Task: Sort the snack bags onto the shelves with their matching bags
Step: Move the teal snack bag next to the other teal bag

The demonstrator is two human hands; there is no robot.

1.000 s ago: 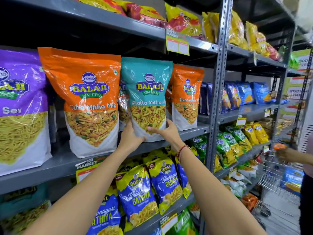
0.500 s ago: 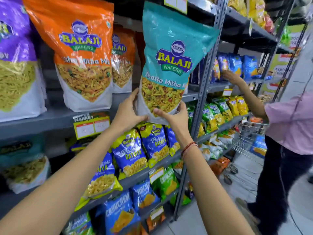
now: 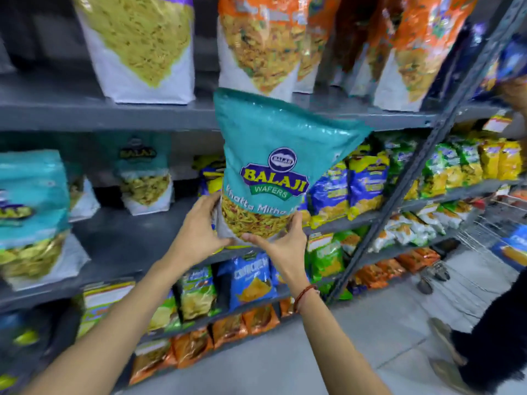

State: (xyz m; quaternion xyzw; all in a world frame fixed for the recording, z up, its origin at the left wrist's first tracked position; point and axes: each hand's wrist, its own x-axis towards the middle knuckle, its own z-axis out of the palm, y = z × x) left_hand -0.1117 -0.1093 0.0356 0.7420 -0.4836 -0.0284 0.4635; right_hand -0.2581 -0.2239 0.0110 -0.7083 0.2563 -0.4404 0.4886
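A teal Khatta Mitha Mix bag [image 3: 271,155] is held upright in front of the grey shelving, off any shelf. My left hand [image 3: 199,226] grips its lower left corner. My right hand [image 3: 281,246] cups its bottom right edge. Matching teal bags stand on the second shelf to the left, one large at the front [image 3: 31,212] and one further back [image 3: 145,172]. Orange Tikha Mitha Mix bags [image 3: 262,44] stand on the shelf above, next to a bag of yellow sev [image 3: 139,47].
Blue Gathiya bags [image 3: 350,189] and green and yellow packets fill the shelves to the right. A grey upright post [image 3: 422,155] divides the racks. A wire trolley [image 3: 496,223] and another person's dark legs [image 3: 493,346] stand at the right.
The teal bag has come off the upper shelf from between the orange bags and dropped to the level of the shelf below. My view has tilted down and left.
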